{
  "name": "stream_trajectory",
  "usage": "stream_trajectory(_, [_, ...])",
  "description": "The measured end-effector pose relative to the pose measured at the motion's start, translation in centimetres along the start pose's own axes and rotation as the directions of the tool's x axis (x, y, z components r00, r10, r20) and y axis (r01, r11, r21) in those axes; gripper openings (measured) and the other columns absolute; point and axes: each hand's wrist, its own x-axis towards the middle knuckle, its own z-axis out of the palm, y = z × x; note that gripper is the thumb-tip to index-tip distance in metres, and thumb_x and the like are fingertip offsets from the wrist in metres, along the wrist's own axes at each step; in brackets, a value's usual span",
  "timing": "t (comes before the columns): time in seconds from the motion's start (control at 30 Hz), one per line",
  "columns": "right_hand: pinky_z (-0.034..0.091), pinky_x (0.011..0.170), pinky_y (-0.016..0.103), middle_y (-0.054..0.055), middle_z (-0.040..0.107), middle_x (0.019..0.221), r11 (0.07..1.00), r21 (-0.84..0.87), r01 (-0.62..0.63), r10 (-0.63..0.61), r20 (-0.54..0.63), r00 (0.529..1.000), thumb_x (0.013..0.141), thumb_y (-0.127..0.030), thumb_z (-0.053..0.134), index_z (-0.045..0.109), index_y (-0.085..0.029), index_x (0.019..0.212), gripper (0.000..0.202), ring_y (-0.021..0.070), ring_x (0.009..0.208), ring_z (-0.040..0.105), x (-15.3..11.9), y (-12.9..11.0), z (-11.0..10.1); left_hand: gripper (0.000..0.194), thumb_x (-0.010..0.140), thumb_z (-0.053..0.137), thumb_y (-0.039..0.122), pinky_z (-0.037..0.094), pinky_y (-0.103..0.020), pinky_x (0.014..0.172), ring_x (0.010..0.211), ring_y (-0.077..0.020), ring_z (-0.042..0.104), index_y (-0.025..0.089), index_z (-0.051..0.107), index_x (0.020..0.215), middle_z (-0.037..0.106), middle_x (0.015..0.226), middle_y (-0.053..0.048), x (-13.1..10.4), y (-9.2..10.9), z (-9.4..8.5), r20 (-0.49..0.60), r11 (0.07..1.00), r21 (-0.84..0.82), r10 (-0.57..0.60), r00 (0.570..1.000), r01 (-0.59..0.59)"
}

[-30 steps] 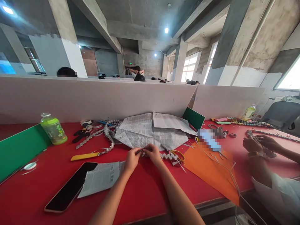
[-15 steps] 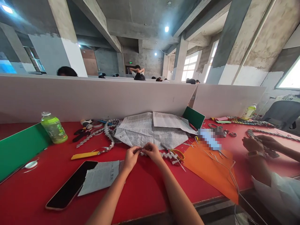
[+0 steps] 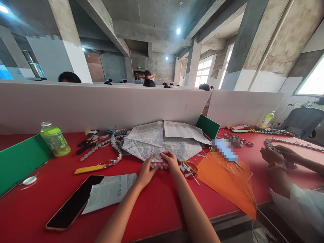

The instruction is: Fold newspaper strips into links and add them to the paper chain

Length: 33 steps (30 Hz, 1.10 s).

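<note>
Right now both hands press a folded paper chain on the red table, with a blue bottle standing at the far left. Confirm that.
Not quite: the bottle is green, not blue, as the head view shows. The rest holds: the left hand and right hand press the folded paper chain on the red table.

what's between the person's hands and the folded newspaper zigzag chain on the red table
Nothing visible. The left hand and right hand both press directly on the grey-white folded newspaper zigzag chain, which lies flat on the red table. The open newspaper sheet lies just behind it, not in the way.
</note>
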Motion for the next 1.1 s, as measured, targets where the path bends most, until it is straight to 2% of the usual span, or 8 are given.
stream_trajectory(0.1, [0.033,0.048,0.021,-0.007,0.050,0.053,0.999,0.049,-0.003,0.006,-0.063,0.998,0.055,-0.034,0.073,0.051,-0.019,0.063,0.028,0.0065,0.047,0.043,0.2,0.0,-0.3,0.033,0.080,0.053,0.030,0.018,-0.051,0.104,0.120,-0.0241,0.043,0.028,0.054,0.113,0.055,0.122,-0.005,-0.5,-0.3,0.4,0.176,0.945,0.309,0.055,0.983,-0.108])
stream_trajectory(0.2, [0.033,0.048,0.022,-0.007,0.048,0.051,0.998,-0.007,0.063,-0.063,-0.072,0.995,0.057,-0.036,0.072,0.052,-0.019,0.063,0.027,0.0072,0.046,0.041,0.2,-0.2,-0.2,0.021,0.081,0.052,0.026,0.027,-0.047,0.099,0.105,-0.0230,0.051,0.024,0.059,0.101,0.060,0.108,-0.005,-0.5,-0.3,0.2,0.216,0.892,0.430,0.049,0.975,-0.141])
stream_trajectory(0.33, [0.035,0.051,0.023,-0.005,0.050,0.055,0.968,-0.138,0.209,-0.226,-0.128,0.966,0.062,-0.037,0.069,0.054,-0.018,0.064,0.025,0.0091,0.052,0.043,-0.2,-0.8,0.0,0.018,0.079,0.052,0.022,0.039,-0.039,0.085,0.093,-0.0232,0.054,0.020,0.057,0.096,0.058,0.095,-0.006,0.0,-0.2,-0.2,0.158,0.895,0.426,0.068,0.985,-0.130])
stream_trajectory(0.53, [0.032,0.049,0.023,-0.006,0.046,0.052,0.874,-0.375,0.309,-0.447,-0.371,0.814,0.071,-0.041,0.062,0.056,-0.018,0.070,0.024,0.0090,0.049,0.038,-1.0,-1.4,-0.2,0.020,0.080,0.048,0.017,0.043,-0.036,0.082,0.097,-0.0224,0.052,0.021,0.050,0.099,0.052,0.100,-0.007,0.3,-0.2,-0.5,-0.106,0.951,0.304,0.097,0.990,-0.061])
stream_trajectory(0.6, [0.031,0.049,0.023,-0.005,0.047,0.053,0.891,-0.344,0.297,-0.416,-0.353,0.838,0.069,-0.042,0.064,0.056,-0.018,0.069,0.025,0.0091,0.049,0.038,-0.9,-1.5,-0.3,0.019,0.080,0.048,0.020,0.043,-0.038,0.084,0.098,-0.0229,0.051,0.021,0.048,0.099,0.050,0.099,-0.006,0.5,-0.4,-0.6,-0.206,0.966,0.257,0.093,0.974,-0.038])
stream_trajectory(0.73, [0.037,0.056,0.025,-0.002,0.056,0.062,0.951,-0.198,0.236,-0.276,-0.202,0.940,0.060,-0.041,0.070,0.059,-0.018,0.064,0.026,0.0122,0.059,0.048,-0.3,-1.3,-0.3,0.022,0.080,0.050,0.029,0.043,-0.041,0.086,0.099,-0.0242,0.051,0.021,0.045,0.100,0.051,0.099,-0.007,0.9,-0.8,-0.5,-0.314,0.989,0.151,0.040,0.948,0.008])
stream_trajectory(0.83, [0.041,0.064,0.026,-0.002,0.058,0.064,0.980,-0.102,0.168,-0.181,-0.139,0.974,0.056,-0.037,0.073,0.060,-0.019,0.063,0.023,0.0138,0.066,0.052,0.1,-0.8,-0.3,0.024,0.080,0.050,0.033,0.043,-0.040,0.087,0.100,-0.0240,0.052,0.022,0.044,0.100,0.052,0.101,-0.007,0.9,-0.7,-0.4,-0.286,0.996,0.079,-0.008,0.958,0.032])
stream_trajectory(1.1, [0.045,0.071,0.028,-0.001,0.061,0.070,0.980,0.182,0.075,-0.039,-0.198,0.979,0.052,-0.035,0.077,0.060,-0.022,0.067,0.026,0.0151,0.072,0.056,0.4,-0.5,-0.7,0.024,0.078,0.052,0.031,0.045,-0.036,0.083,0.096,-0.0220,0.057,0.021,0.044,0.099,0.057,0.101,-0.007,0.5,0.4,-0.1,-0.164,0.997,-0.004,-0.080,0.983,0.080])
